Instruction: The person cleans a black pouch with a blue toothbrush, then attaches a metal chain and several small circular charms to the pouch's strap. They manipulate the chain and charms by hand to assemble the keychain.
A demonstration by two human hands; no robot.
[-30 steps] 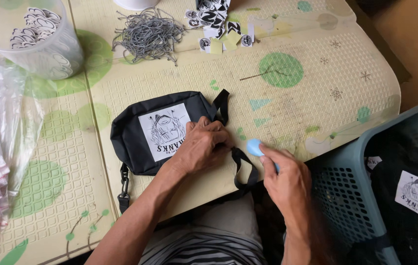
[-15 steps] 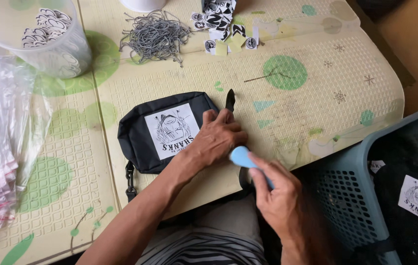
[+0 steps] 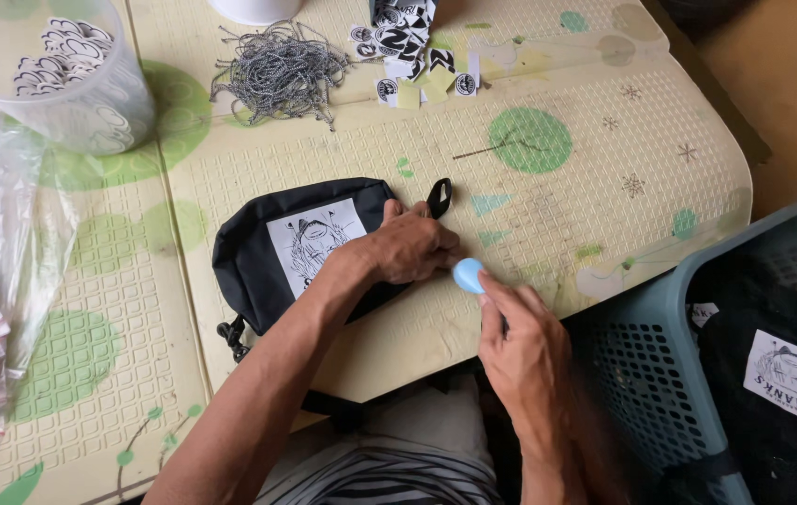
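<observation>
Both hands (image 3: 417,251) shifted, one pouch (image 3: 268,252)

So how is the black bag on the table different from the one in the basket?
The black bag on the table lies flat on the yellow table, with the left hand pressing its end; the bag in the basket sits inside the blue-grey basket, untouched. The table bag shows fully; the basket bag is partly hidden. Both are black with a white picture label.
</observation>
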